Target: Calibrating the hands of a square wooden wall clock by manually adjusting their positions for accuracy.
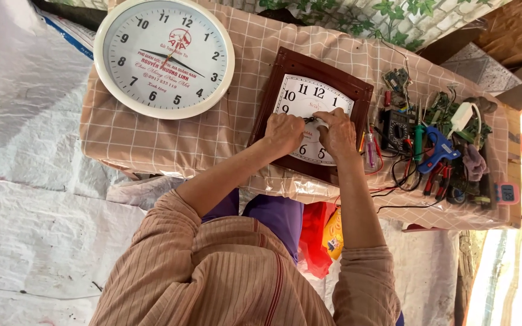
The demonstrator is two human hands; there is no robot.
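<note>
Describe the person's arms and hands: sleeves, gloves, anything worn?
Both hands bare, left hand and right hand: no gloves, and no rings or watch that I can see. Forearms bare. Sleeves pushed up near the elbows, salmon-pink ribbed knit with thin darker stripes.

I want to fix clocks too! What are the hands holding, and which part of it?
Both the left hand and right hand rest on the square clock's face near its centre; an actual grip cannot be told.

Ribbed peach top (pixel 237 271) w/ short sleeves, purple trousers (pixel 273 214).
</note>
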